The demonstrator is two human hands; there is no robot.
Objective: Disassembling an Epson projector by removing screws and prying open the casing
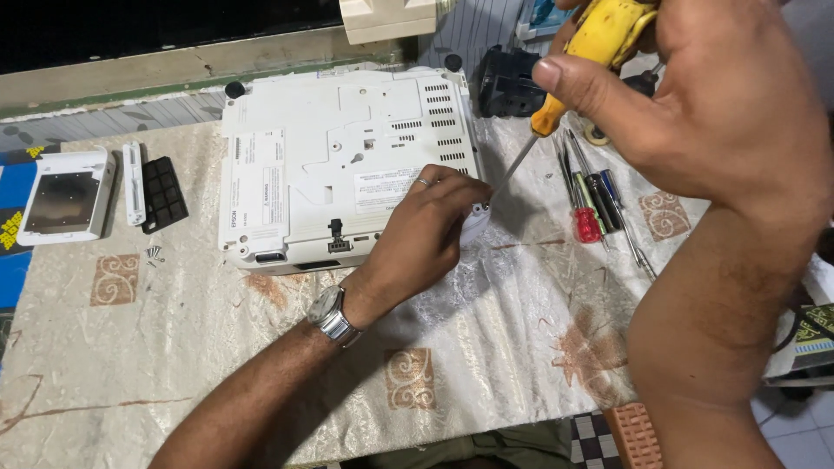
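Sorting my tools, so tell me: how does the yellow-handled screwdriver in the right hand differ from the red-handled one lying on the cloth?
The yellow-handled screwdriver is held in the right hand, slanted, its tip down at the corner of the white device; the red-handled screwdriver lies flat on the cloth among other tools. The yellow handle looks thicker than the red one. The left hand rests by the yellow one's tip; nothing touches the red one. Both have slim metal shafts.

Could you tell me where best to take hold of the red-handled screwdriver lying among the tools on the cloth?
Probably by its red handle, the thick near end of the red-handled screwdriver; its thin shaft points away, towards the table's far side. Come from above and the near side, fingers across the handle, since other slim tools lie close alongside and the right hand hangs above with the yellow-handled screwdriver.
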